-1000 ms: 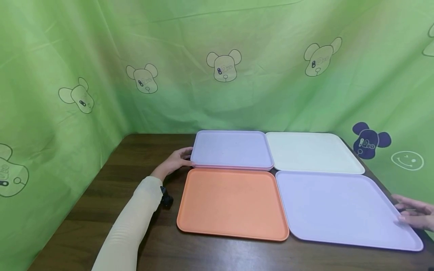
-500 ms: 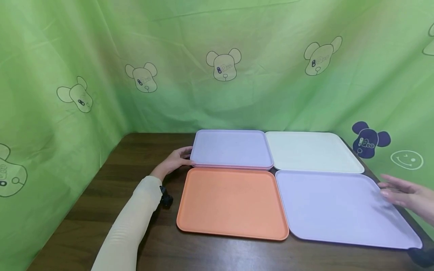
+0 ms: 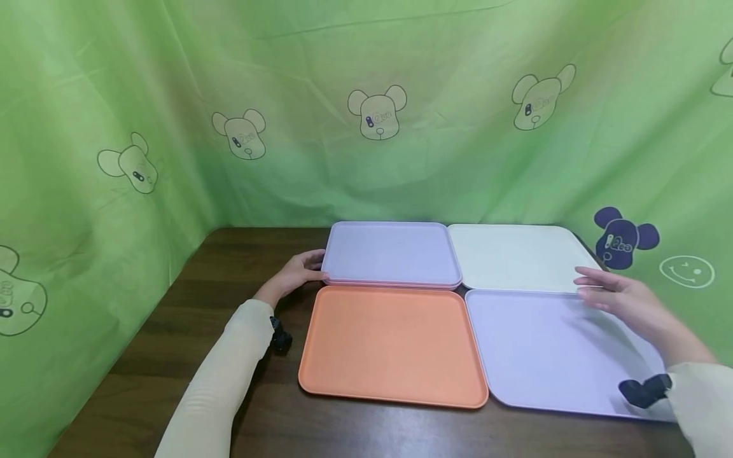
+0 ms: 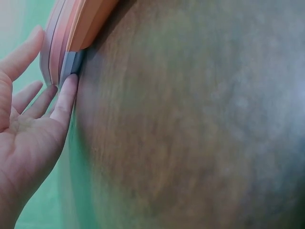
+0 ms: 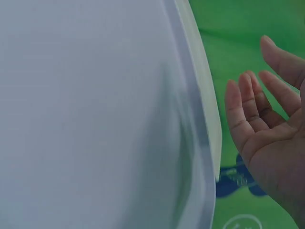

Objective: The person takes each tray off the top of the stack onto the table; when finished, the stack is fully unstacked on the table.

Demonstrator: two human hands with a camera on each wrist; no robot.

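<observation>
"What fills the view?"

"A green curtain (image 3: pixel 298 172) printed with cartoon animal heads hangs behind a dark wooden table (image 3: pixel 189 331). Flat trays lie on it in two rows: at front right a large lavender tray (image 3: pixel 550 350), at front left an orange tray (image 3: pixel 394 343), at back right a white tray (image 3: pixel 518 254), and at back left a tray stack (image 3: pixel 392 254), lavender over pink, its lower layers hard to name."

"How far along is it?"

"Partway, I judge. The tray stack is layered and squared up, and all four places line up in neat rows. The large lavender, orange and white ones lie outside it, apparently single."

"And the hands?"

"The left hand (image 3: pixel 294 272) rests at the tray stack's left edge, fingers spread and nearly straight, tips touching the rims without wrapping them. The right hand (image 3: pixel 624 302) hovers above the large lavender tray, near the white tray, fingers loosely bent, holding nothing. Each wrist wears a small dark device (image 3: pixel 646 389)."

"What differs from a second ago?"

"In that earlier frame the right hand sits at the large lavender tray's outer edge, partly out of view; now it is farther in and farther back. The left hand and the trays stay put."
</observation>
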